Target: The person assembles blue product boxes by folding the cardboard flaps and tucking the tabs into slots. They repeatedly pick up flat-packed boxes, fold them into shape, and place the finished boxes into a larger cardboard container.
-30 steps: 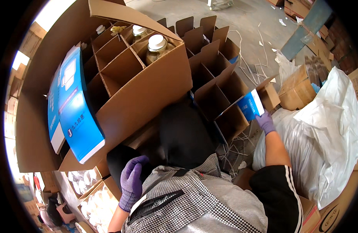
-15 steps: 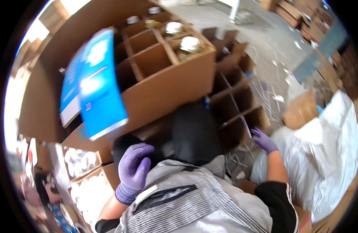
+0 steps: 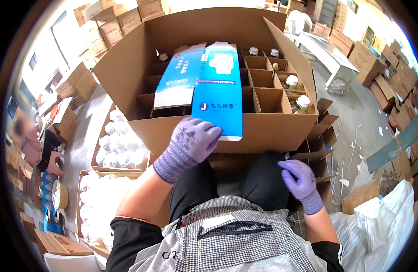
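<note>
My left hand (image 3: 193, 138), in a purple knit glove, is curled at the near edge of a flat blue and white carton (image 3: 217, 102). Whether the fingers grip that edge is hidden. The carton lies across the cardboard dividers of a large open box (image 3: 172, 133) in front of my knees. Clear bottles with white caps, such as one glass bottle (image 3: 301, 104), stand in the box's right compartments; another white cap (image 3: 162, 57) shows at the left. Over my right thigh hovers my right hand (image 3: 302, 185), gloved alike, thumb and fingers apart, holding nothing.
To the left stand two boxes of white-wrapped round items (image 3: 120, 143). Right of the large box are loose cardboard dividers (image 3: 315, 140); a white plastic sack (image 3: 379, 222) lies nearer me. A person (image 3: 32, 140) sits far left. Stacked cartons (image 3: 113, 22) and a white table (image 3: 327, 54) stand behind.
My view has swung level with the box. My left hand has moved from my lap up to the blue carton's near edge. My right hand has come in from the dividers toward my thigh.
</note>
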Motion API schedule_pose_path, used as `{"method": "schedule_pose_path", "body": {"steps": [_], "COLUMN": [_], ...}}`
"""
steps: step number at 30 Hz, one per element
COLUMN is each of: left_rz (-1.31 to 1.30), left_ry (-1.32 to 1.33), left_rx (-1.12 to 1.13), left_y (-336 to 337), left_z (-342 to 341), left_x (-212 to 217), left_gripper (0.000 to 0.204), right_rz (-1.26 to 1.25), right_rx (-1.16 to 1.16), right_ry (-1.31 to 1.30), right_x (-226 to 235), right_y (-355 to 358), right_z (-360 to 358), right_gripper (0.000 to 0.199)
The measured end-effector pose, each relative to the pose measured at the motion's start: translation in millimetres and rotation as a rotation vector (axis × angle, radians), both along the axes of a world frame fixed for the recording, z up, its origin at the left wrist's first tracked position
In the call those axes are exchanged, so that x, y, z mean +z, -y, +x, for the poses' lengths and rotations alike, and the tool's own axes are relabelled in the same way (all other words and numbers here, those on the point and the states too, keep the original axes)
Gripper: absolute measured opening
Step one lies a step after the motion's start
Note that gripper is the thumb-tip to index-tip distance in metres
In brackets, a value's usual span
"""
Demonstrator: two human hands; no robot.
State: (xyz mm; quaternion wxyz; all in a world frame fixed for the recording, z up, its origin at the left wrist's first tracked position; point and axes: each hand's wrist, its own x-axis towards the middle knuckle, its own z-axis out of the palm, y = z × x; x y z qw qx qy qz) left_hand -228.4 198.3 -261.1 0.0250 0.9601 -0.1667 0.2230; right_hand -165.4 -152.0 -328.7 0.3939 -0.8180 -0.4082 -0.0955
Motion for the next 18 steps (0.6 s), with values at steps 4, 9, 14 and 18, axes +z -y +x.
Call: {"method": "schedule_pose_path", "body": {"steps": [4, 9, 14, 18], "left_rz": [-0.026, -0.003, -0.07, -0.608], "left_ry": [0.217, 0.199, 0.272, 0.052], "left_rx": [0.056, 0.039, 0.003, -0.02], "left_y": [6.8, -3.2, 1.3, -2.1], "left_z": [-12.5, -10.0, -11.3, -5.1], "left_x": [-16.4, -23.4, -7.1, 8.4], "left_gripper": [0.032, 0.033, 0.024, 0.018], "right_rz": [0.083, 0.034, 0.294, 0.422], "right_rx": [0.132, 0.235, 0.324, 0.389], "right_ry": [-0.259, -0.387, -0.835, -0.963], "right_x": [-6.8, -11.5, -31.0, -26.7], "right_y": [-58.9, -94.3, -93.0, -90.3], "right_z": [3.2, 8.4, -1.3, 7.2], "right_gripper": [0.032, 0.036, 0.033, 0.034]}}
